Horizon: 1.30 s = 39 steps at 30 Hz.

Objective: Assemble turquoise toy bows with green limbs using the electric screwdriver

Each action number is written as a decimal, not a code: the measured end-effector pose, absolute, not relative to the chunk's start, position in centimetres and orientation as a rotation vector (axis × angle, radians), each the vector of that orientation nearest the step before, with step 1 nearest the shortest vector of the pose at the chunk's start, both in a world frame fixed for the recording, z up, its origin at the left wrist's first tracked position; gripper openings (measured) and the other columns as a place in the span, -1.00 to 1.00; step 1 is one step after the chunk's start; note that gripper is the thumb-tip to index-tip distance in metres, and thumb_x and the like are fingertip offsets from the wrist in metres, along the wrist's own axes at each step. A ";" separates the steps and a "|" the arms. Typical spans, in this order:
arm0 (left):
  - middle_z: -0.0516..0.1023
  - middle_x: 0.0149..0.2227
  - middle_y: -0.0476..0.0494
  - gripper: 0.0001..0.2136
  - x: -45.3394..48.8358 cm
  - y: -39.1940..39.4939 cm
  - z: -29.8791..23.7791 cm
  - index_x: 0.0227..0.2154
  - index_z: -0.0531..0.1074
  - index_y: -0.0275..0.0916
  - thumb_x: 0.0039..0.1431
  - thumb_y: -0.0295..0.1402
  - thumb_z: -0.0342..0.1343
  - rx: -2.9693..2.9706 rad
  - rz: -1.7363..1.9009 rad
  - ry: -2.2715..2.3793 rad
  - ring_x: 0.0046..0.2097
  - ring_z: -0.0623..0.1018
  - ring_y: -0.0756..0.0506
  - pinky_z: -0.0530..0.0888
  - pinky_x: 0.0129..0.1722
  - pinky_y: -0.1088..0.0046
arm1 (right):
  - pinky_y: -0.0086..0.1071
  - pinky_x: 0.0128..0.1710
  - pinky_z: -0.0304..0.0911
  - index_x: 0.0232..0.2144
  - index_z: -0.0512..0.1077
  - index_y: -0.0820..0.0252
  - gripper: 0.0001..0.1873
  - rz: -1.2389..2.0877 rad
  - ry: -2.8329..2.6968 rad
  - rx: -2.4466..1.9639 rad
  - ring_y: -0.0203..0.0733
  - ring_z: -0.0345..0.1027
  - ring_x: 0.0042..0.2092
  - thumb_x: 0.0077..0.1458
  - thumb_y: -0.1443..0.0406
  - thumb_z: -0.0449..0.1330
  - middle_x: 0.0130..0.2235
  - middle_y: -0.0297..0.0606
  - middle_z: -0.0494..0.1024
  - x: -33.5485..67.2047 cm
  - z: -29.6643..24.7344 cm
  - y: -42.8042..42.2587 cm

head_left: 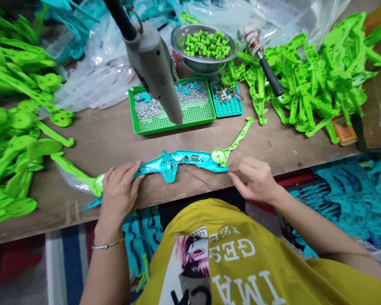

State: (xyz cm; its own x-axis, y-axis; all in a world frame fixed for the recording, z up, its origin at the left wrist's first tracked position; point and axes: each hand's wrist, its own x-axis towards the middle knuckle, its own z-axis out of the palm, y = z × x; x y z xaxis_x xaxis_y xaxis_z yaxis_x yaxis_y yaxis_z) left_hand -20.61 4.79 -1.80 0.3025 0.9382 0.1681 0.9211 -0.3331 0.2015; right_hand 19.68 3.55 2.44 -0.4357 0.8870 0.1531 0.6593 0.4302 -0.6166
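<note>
— What do we see at the left hand?

— We see it half closed. Its fingers are bent over the left end of the teal toy body and keep hold of it, with the thumb against the plastic. The body lies flat on the wooden table, near the front edge, between both hands.

— And the right hand?

— Its fingers are loosely curled and the tips touch the right end of the body, just beside the green limb. We cannot tell if they really grip.

— Can we read any writing?

— Only big white letters on the yellow shirt, upside down for us. We read "GES" and "IMA", not whole words.

— How do the arms lie?

— Both forearms come in from below and spread outward, with the wrists over the table edge. The left wrist wears a thin bracelet. A hanging screwdriver is above the green tray of screws.
</note>
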 end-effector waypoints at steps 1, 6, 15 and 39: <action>0.55 0.12 -0.14 -0.64 -20.7 4.8 -1.8 0.20 0.35 -0.09 0.38 -0.28 0.05 2.470 0.398 1.774 0.15 0.51 -0.20 0.28 0.28 -0.03 | -0.34 -0.29 0.33 -0.35 0.53 0.17 -0.81 0.852 -2.227 -1.335 -0.21 0.45 -0.33 0.23 0.29 0.13 -0.34 -0.20 0.60 19.7 2.9 2.5; 0.57 0.10 -0.19 -0.65 -20.8 4.8 -1.8 0.17 0.39 -0.17 0.37 -0.27 0.06 2.474 0.384 1.770 0.14 0.52 -0.23 0.31 0.25 -0.02 | -0.22 -0.16 0.38 -0.27 0.62 0.26 -0.71 1.141 -2.532 -1.804 0.03 0.55 -0.15 0.24 0.18 0.18 -0.22 0.04 0.64 19.5 -0.7 -2.4; 0.46 0.21 -0.29 -0.59 -19.9 4.5 -1.0 0.22 0.32 -0.18 0.36 -0.30 0.08 2.523 0.377 1.795 0.27 0.42 -0.32 0.23 0.30 -0.11 | -0.23 0.05 0.43 -0.04 0.59 0.19 -0.64 1.463 -2.393 -1.497 -0.07 0.55 0.03 0.27 0.44 0.05 0.01 -0.11 0.64 21.0 -3.7 -2.1; 0.54 -0.38 -0.06 -0.90 -0.5 4.3 2.7 -0.33 0.50 -0.21 0.26 -0.48 0.10 1.748 0.784 1.226 -0.38 0.52 -0.01 0.43 -0.35 0.45 | -0.33 -0.29 0.47 -0.33 0.52 0.15 -0.83 1.289 -1.674 -1.475 -0.18 0.58 -0.32 0.11 0.18 0.35 -0.32 -0.28 0.68 19.4 5.0 5.3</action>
State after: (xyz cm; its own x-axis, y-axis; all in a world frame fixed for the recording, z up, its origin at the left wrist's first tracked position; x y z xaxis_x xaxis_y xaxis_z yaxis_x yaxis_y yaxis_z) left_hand -0.51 4.29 2.67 0.3262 0.9450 0.0251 0.4194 -0.1685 0.8920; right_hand 19.42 5.33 5.02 -0.2401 0.9538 -0.1808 0.4184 -0.0664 -0.9058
